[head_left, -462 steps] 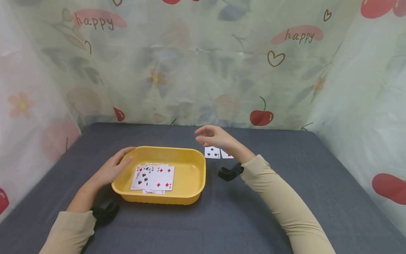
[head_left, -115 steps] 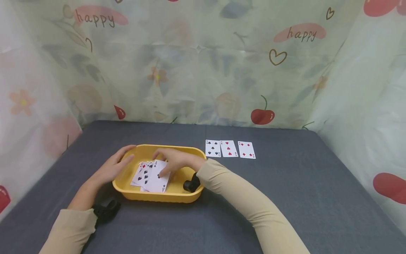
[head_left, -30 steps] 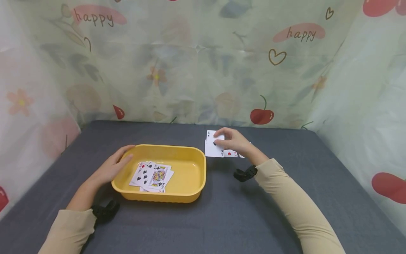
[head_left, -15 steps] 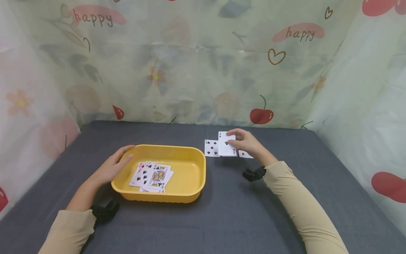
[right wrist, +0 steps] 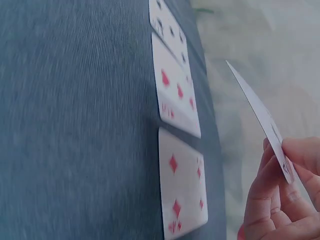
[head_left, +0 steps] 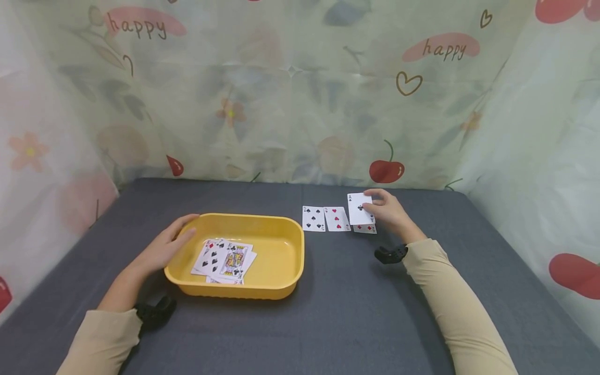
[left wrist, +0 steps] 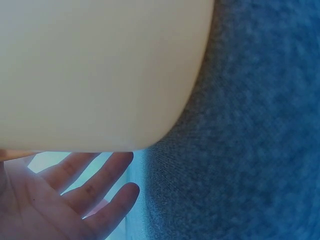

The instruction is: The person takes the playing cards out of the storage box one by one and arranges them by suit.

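My right hand [head_left: 392,213] pinches an ace of clubs playing card [head_left: 358,207] between thumb and fingers. In the right wrist view the ace [right wrist: 260,117] shows nearly edge-on, raised off the table. Partly below it in the head view lies a diamonds card [head_left: 364,229]. A hearts card [head_left: 336,219] and a spades card [head_left: 313,219] lie to its left, face up. My left hand [head_left: 161,251] rests at the left end of a yellow tray [head_left: 281,255], its thumb over the rim. In the left wrist view, loosely extended fingers [left wrist: 100,192] lie outside the tray wall.
Inside the tray, several overlapping cards lie towards its left, a king of clubs [head_left: 234,260] on top. The dark grey tablecloth [head_left: 328,323] spreads around the tray. Behind the table hangs a patterned curtain [head_left: 290,120].
The ace came out of the tray in my right hand and has moved right, passing over the spades and hearts cards to the diamonds card. My left hand has stayed at the tray.
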Motion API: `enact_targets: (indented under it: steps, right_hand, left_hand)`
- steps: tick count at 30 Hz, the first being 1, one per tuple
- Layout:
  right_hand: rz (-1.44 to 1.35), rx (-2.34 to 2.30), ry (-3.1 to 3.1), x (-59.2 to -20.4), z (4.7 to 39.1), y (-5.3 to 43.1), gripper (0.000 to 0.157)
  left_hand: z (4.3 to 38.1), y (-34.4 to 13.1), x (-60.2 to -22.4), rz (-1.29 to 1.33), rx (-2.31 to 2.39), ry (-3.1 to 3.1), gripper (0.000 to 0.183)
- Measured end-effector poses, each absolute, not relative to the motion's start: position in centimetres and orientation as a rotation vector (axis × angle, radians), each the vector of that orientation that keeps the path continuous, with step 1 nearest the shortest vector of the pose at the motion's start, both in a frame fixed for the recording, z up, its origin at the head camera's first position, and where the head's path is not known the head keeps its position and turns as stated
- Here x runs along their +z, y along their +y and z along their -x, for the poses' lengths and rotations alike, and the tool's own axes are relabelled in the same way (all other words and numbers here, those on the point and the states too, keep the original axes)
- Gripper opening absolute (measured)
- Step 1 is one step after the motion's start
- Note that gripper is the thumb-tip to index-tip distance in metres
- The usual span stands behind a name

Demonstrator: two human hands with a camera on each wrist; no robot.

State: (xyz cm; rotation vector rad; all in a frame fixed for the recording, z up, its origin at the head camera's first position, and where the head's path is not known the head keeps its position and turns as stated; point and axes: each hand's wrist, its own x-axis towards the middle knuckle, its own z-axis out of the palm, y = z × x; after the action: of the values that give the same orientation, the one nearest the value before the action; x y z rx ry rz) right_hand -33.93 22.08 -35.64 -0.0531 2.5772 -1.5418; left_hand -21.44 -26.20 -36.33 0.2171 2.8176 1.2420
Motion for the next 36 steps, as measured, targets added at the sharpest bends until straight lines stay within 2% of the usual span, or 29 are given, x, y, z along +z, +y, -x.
enact_targets:
  steps: [13, 24, 36]
  right_hand:
    - [-0.116, -1.476, 2.669, -37.1, 34.5, 25.7, 0.052]
    - [-0.236, -1.367, 2.742, -38.0, 34.9, 27.8, 0.049]
    - [-0.197, -1.252, 2.78, -38.2, 34.9, 28.3, 0.045]
  left_hand:
    - [21.4, -26.2, -36.3, -0.215, 1.238, 2.821, 0.06]
    - [21.5, -26.2, -36.4, -0.221, 1.247, 2.821, 0.059]
    - [21.5, -26.3, -36.5, -0.219, 1.243, 2.819, 0.059]
